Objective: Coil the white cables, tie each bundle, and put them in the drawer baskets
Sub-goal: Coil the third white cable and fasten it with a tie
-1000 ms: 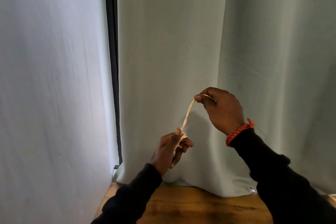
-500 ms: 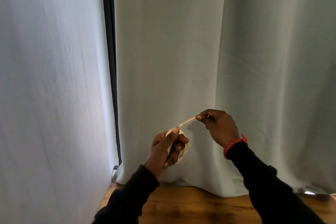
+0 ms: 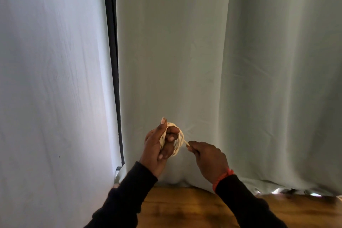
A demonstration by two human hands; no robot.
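A white cable is wound in a small coil around the fingers of my left hand, which grips the bundle in front of the curtain, thumb pointing up. My right hand is just right of the coil and pinches the short free end of the cable between thumb and fingers. Part of the coil is hidden behind my left fingers. No drawer or basket is in view.
Pale green curtains hang across the whole background, with a dark vertical frame showing in the gap at left. A wooden surface lies below my arms.
My right hand has come down and closer to the left hand, winding the free end onto the coil. The loose length has shortened from a long strand to a short stub.
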